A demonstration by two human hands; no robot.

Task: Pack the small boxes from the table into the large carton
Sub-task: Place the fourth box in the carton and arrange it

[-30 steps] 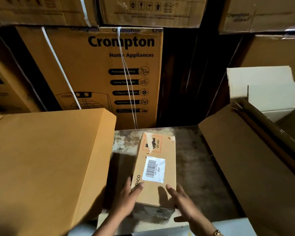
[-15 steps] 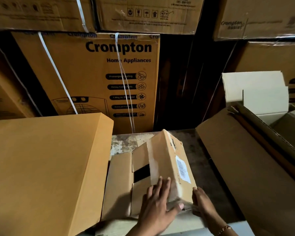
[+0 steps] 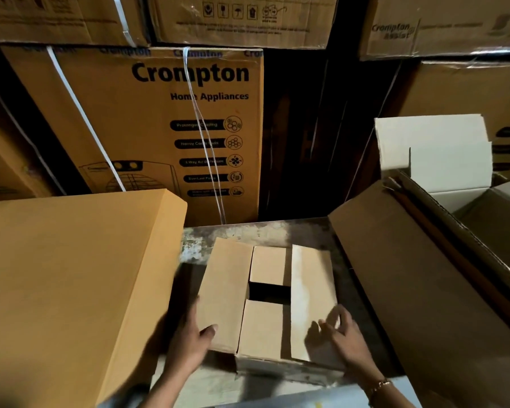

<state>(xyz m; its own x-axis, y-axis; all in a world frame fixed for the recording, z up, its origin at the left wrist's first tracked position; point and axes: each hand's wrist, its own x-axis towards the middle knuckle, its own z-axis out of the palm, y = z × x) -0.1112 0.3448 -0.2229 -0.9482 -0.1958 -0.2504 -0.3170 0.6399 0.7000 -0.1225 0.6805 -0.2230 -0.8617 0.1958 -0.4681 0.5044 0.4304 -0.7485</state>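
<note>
On the table's near edge, centre, sits the small box (image 3: 270,301), now flap side up: a second ago its labelled face with the barcode was on top, half a second ago it was tipped on edge, so it has been rolled over. Two inner flaps leave a dark gap between them; the outer flaps lie open left and right. Left hand (image 3: 189,341) is at the box's near-left corner, thumb on the left flap, fingers loosely spread, blurred so exact contact is hard to tell. Right hand (image 3: 340,338) rests on the near-right flap, fingers curled and apart, not pinching anything; a bracelet (image 3: 379,385) shows on that wrist.

Table (image 3: 309,234) is stained and worn, bare along its far edge. At the table's right edge stands the large carton (image 3: 418,290), open, flap hanging down toward the table, pale boxes visible inside at the far end. Overlapping the left edge is a big plain brown box (image 3: 65,284). Behind, stacked Crompton cartons (image 3: 165,122) with white straps.

Judgement: the box is unsealed on this side, so it likely needs closing before going right into the carton. Nothing packed from this grip yet.
</note>
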